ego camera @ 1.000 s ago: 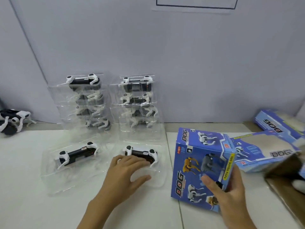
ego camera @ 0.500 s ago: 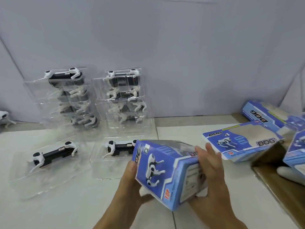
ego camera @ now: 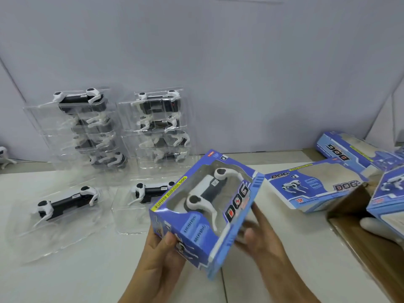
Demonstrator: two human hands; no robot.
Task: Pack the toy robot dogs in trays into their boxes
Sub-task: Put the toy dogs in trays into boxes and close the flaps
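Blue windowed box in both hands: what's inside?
Through the blue windowed cardboard box's cutout: a white-and-black toy robot dog, two white legs showing. Cardboard hides the rest; whether a tray holds it can't be told.
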